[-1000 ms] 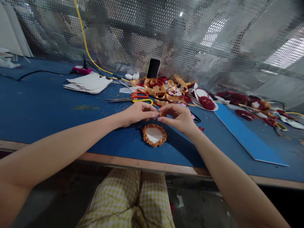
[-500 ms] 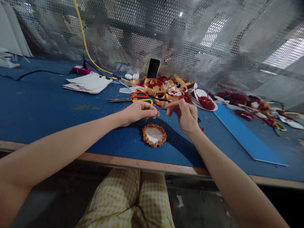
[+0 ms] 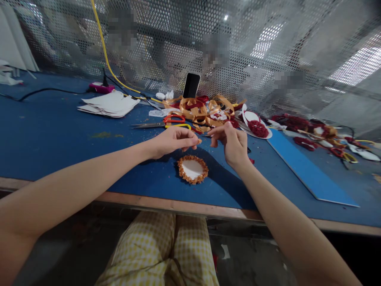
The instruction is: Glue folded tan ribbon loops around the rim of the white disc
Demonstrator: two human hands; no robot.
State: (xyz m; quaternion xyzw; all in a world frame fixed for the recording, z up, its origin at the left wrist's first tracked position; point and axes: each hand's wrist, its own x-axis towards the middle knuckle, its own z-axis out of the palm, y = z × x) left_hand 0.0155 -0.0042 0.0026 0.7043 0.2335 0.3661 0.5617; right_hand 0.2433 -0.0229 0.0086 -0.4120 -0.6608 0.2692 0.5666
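My left hand (image 3: pixel 175 139) is closed in a pinch on a small orange-brown ribbon piece (image 3: pixel 199 141) above the table. A short gap to the right, my right hand (image 3: pixel 230 143) is closed with bent fingers; something thin may sit at its fingertips, too small to make out. Below both hands lies a white disc (image 3: pixel 192 169) edged all round with a gathered orange-brown ribbon ruffle (image 3: pixel 205 174). Scissors (image 3: pixel 172 123) with red and yellow handles lie just behind my left hand. Loose gold ribbon (image 3: pixel 193 109) is heaped behind the hands.
A phone (image 3: pixel 191 85) leans upright behind the ribbon, by a perforated metal screen (image 3: pixel 166 43). White sheets (image 3: pixel 110 104) are stacked at left, near a pink power socket (image 3: pixel 101 87). At right lie a blue board (image 3: pixel 309 171) and dark red rosettes (image 3: pixel 258 129). Blurred people show beyond the screen.
The ribbon piece in my left fingertips has turned slightly and shows a little more to the right. My hands stay nearly in place; the disc has not moved on the table.
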